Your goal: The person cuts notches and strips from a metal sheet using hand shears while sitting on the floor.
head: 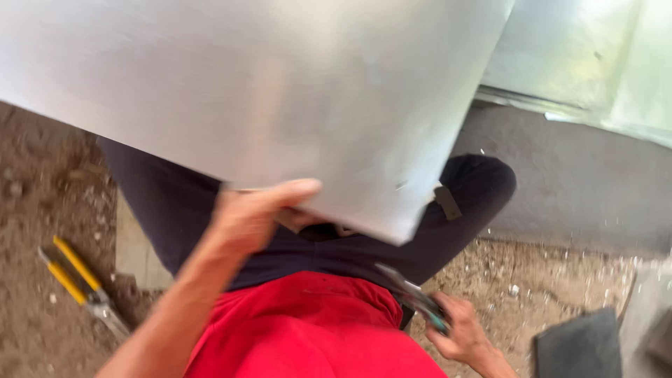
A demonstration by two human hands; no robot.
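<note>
- I see yellow-handled snips (82,285) lying on the dirt ground (42,210) at the lower left, jaws pointing toward the bottom edge.
- A pale flat slab (136,255) sits just beside them, partly under the dark trousers (175,210).
- A red shirt (308,329) fills the bottom centre.
- A grey concrete strip (574,182) runs along the right.
- More shiny sheeting (574,56) rests at the upper right.
- A dark flat block (577,346) lies at the lower right on scattered pale grit (532,280).

The big metal sheet (280,91) blocks everything from nine to two o'clock. Bare dirt floor (42,210) lies free at eight, save the yellow-handled snips (80,283); a dark slab (577,346) crowds four o'clock.
</note>
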